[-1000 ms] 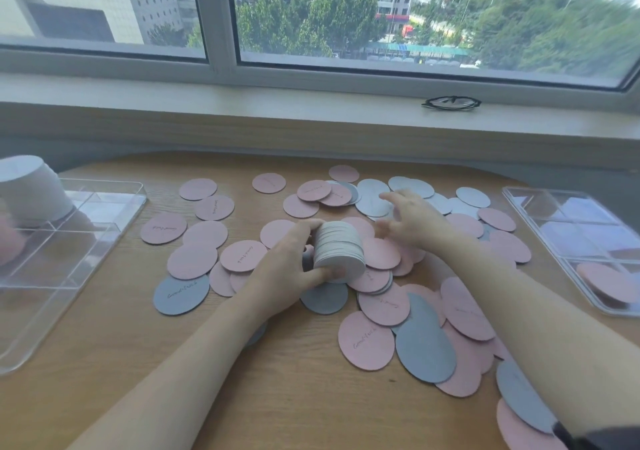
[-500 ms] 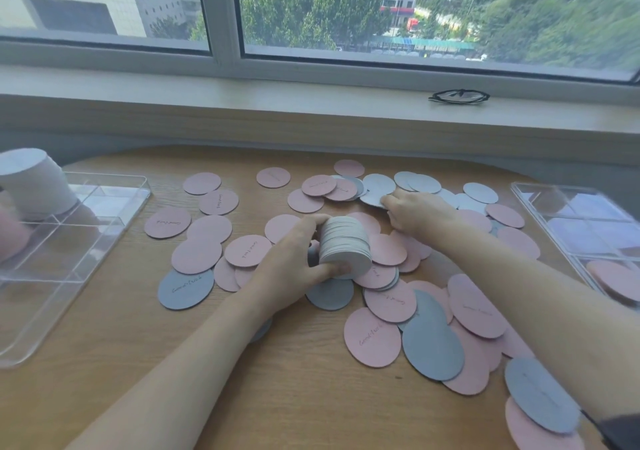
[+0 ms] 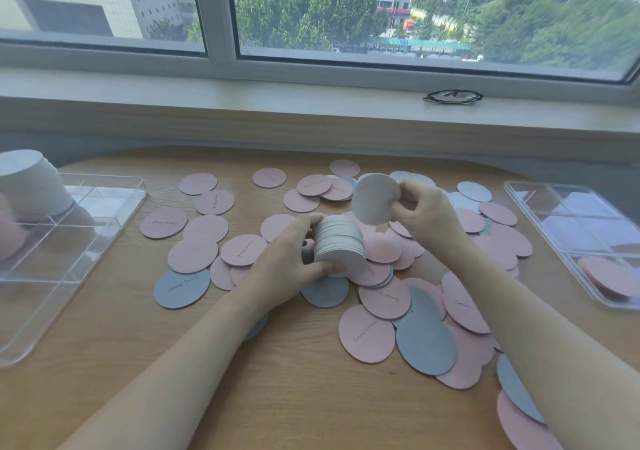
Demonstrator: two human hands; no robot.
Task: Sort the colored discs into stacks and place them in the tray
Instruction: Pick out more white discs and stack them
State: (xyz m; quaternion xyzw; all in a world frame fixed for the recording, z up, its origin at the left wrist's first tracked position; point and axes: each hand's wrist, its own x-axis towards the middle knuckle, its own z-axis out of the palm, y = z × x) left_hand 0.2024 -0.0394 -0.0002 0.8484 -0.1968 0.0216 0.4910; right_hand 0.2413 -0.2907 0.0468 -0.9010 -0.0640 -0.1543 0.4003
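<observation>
Above the middle of the wooden table (image 3: 304, 397), the left hand (image 3: 287, 269) grips a stack of pale grey discs (image 3: 339, 243), thumb curled round the near edge and fingers wrapped behind it. That stack is tipped, its long axis leaning up and away to the left, so the flat bottom face points down and toward the camera. Just beside it, up and to the right, the right hand (image 3: 424, 212) pinches a single pale grey disc (image 3: 376, 200) by its right rim between thumb and fingertips; the disc stands nearly on edge, its broad face turned toward the camera and slightly left, close to the stack though whether they touch cannot be told.

Loose pink discs (image 3: 192, 254) and blue-grey discs (image 3: 182, 288) lie flat and overlapping across the table, some bearing small script. A clear divided tray (image 3: 104, 238) sits at the left edge with a tall stack of pale discs (image 3: 31, 186) standing in its far compartment; another clear tray (image 3: 554, 214) at the right holds pink discs in its near compartment. Beyond the table runs a pale windowsill (image 3: 277, 103) with a pair of black-framed glasses (image 3: 453, 96) on it, and the window (image 3: 381, 16) looks out on trees and buildings.
</observation>
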